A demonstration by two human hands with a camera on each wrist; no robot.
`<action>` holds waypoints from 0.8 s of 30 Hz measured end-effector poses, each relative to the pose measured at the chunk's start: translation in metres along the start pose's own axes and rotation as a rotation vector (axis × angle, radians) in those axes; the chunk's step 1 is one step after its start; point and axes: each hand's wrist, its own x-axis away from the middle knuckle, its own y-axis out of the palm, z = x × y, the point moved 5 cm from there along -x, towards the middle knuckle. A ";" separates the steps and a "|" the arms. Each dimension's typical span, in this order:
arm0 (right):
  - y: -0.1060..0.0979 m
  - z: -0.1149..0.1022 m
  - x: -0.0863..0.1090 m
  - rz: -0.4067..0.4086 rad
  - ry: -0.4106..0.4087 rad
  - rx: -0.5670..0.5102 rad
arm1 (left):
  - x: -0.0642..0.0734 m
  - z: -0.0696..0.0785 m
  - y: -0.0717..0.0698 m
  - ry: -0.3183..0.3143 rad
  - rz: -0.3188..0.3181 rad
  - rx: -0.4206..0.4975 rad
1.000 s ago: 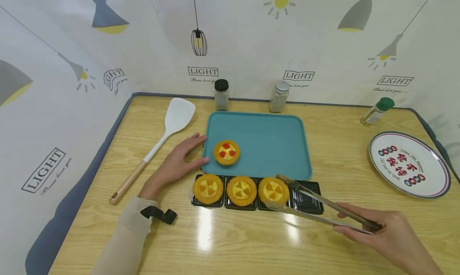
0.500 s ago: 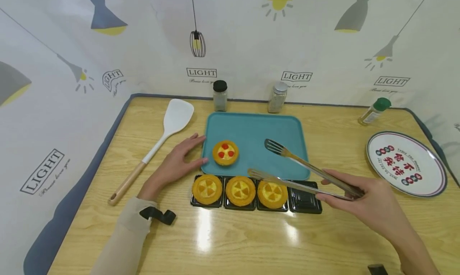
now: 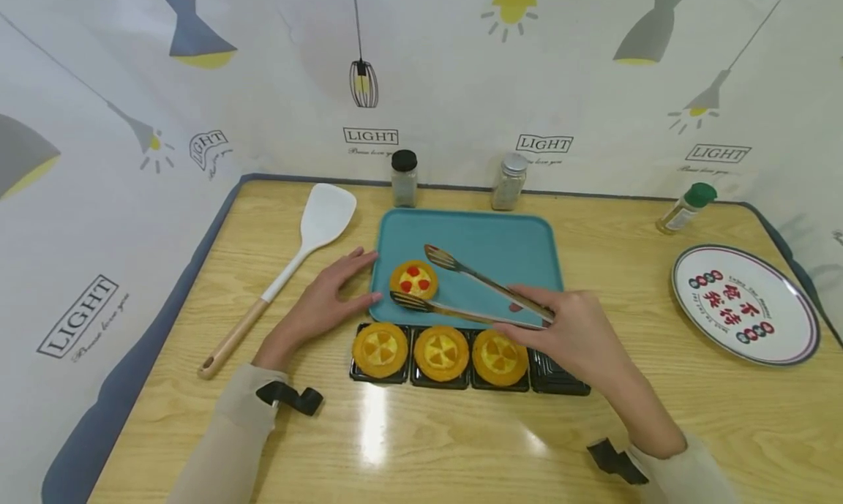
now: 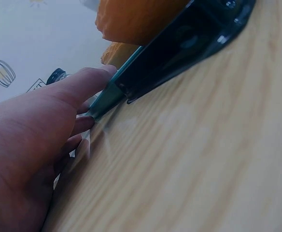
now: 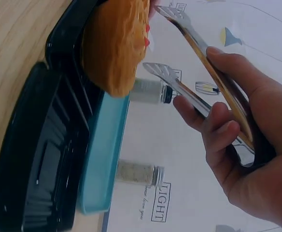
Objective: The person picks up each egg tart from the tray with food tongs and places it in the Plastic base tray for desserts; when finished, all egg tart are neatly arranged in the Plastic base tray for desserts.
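Observation:
My right hand (image 3: 576, 336) grips metal tongs (image 3: 487, 281), whose two arms are spread over the teal tray (image 3: 494, 233). Their tips hover about a tart with red pieces (image 3: 413, 279) at the tray's left side; whether they touch it I cannot tell. At the tray's left edge rests my left hand (image 3: 332, 292), its fingers extended and touching the rim, as the left wrist view also shows. In front of the tray runs a row of black plastic boxes (image 3: 560, 376). Tarts with yellow-orange pieces (image 3: 441, 352) sit in three of them; the rightmost holds none and is partly behind my right hand.
A white spatula (image 3: 303, 248) with a wooden handle lies on the left. Behind the tray stand a black-capped jar (image 3: 405, 182) and a silver-capped jar (image 3: 509, 183). To the right are a green-capped bottle (image 3: 686, 208) and a white printed plate (image 3: 744, 304).
My right hand has carried the spread tongs left and up, from above the third boxed tart to around the tart on the tray. My left hand has stayed at the tray's edge.

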 end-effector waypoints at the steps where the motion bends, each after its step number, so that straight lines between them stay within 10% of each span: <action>1: 0.002 -0.002 -0.002 -0.005 0.001 0.006 | 0.000 0.000 0.000 0.004 0.003 0.000; 24: 0.019 0.002 -0.005 -0.035 0.027 0.055 | 0.000 -0.001 0.001 0.019 0.017 0.006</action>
